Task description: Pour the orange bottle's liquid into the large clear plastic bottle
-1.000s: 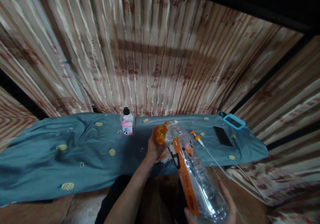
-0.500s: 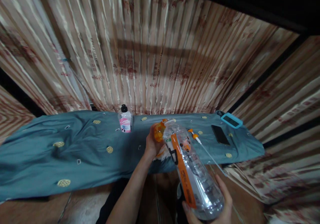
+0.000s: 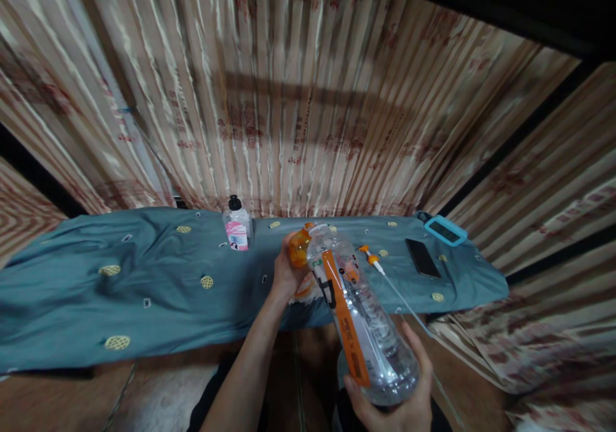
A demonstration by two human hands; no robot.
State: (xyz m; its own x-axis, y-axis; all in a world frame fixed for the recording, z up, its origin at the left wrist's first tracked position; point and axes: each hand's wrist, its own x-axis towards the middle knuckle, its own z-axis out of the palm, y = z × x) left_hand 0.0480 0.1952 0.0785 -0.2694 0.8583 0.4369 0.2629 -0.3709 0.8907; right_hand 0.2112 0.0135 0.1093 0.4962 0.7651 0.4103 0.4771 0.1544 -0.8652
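Note:
My left hand (image 3: pixel 285 276) is wrapped round an amber see-through bottle (image 3: pixel 299 250), whose lower part is hidden by the fingers. In my right hand (image 3: pixel 409 397) is the base of a large clear plastic bottle (image 3: pixel 380 336) with an orange and white label. This clear bottle lies tilted, its neck end up against the mouth of the amber one; whether liquid passes between them I cannot make out. Beyond them a pump dispenser (image 3: pixel 373 259) with an orange head and long tube rests on the cloth. Under the bottles shows an orange and white item (image 3: pixel 308 289), partly hidden.
A teal patterned cloth (image 3: pixel 168 303) covers the long low surface. On it stand a black-capped bottle with a pink label (image 3: pixel 237 230), a black phone (image 3: pixel 422 258) and a blue-framed device (image 3: pixel 445 230). Patterned curtains (image 3: pixel 298 98) hang behind and at the right.
Both bottles have shifted slightly left in view, still mouth to mouth, and the clear one's base sits a little higher. The view itself has moved slightly. Both hands keep their hold.

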